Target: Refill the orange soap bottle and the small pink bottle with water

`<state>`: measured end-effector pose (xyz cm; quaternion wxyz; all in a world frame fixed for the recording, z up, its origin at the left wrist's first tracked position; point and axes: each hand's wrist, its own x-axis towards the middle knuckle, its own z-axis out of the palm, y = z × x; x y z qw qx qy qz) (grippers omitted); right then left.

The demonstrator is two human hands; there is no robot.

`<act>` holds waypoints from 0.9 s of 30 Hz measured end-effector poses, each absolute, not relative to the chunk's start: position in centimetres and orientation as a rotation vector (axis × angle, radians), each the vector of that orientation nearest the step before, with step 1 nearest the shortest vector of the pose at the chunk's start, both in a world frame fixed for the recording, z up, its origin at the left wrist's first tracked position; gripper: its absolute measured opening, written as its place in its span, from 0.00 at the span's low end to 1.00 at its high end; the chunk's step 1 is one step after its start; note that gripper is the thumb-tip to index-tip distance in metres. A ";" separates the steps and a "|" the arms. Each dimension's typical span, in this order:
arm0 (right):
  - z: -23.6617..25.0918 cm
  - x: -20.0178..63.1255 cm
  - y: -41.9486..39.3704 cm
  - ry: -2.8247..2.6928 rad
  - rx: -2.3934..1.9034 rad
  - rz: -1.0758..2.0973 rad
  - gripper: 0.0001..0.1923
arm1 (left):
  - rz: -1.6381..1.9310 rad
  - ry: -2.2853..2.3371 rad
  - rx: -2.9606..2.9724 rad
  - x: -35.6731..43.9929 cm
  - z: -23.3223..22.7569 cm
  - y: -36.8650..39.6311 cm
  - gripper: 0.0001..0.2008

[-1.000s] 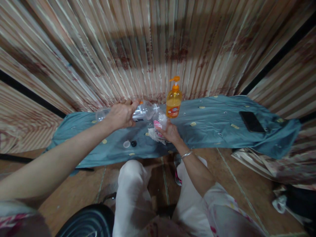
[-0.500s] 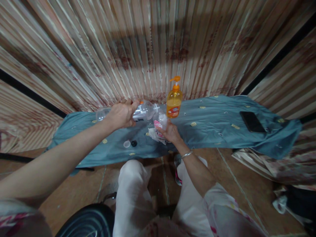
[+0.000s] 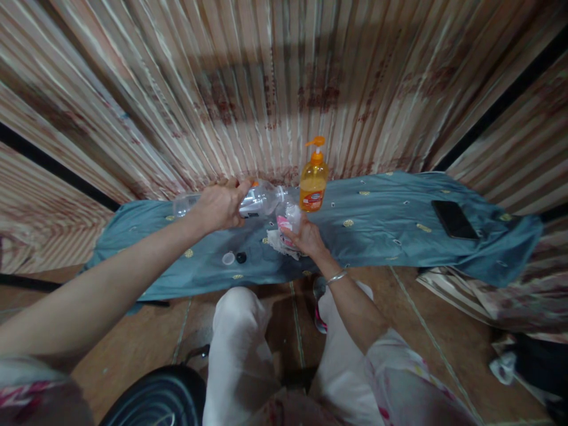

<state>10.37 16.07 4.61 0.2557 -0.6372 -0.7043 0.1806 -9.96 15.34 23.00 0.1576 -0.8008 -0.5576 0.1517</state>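
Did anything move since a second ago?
Nothing visibly changed. The left hand holds the clear bottle tipped on its side, mouth at the small bottle in the right hand. The orange pump bottle, two caps and phone stay put.

Two hands: left hand, right hand. One clear plastic bottle, tipped sideways. One small clear container with pink label. One orange pump bottle. Two loose caps: one white cap, one black cap. One black phone. One blue cloth. One bangle.
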 end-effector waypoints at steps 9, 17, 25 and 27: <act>4.8 10.3 15.9 -1.908 -1.737 0.495 0.32 | 0.405 -1.579 -2.314 -10.1 22.9 15.4 0.46; 4.4 10.3 16.2 -1.903 -1.732 0.491 0.34 | 0.425 -1.576 -2.284 -9.8 23.1 15.2 0.47; 4.5 10.3 16.1 -1.924 -1.740 0.486 0.36 | 0.420 -1.589 -2.295 -9.7 23.1 15.2 0.47; 4.7 10.3 16.0 -1.932 -1.756 0.493 0.36 | 0.428 -1.593 -2.294 -9.7 23.2 15.1 0.47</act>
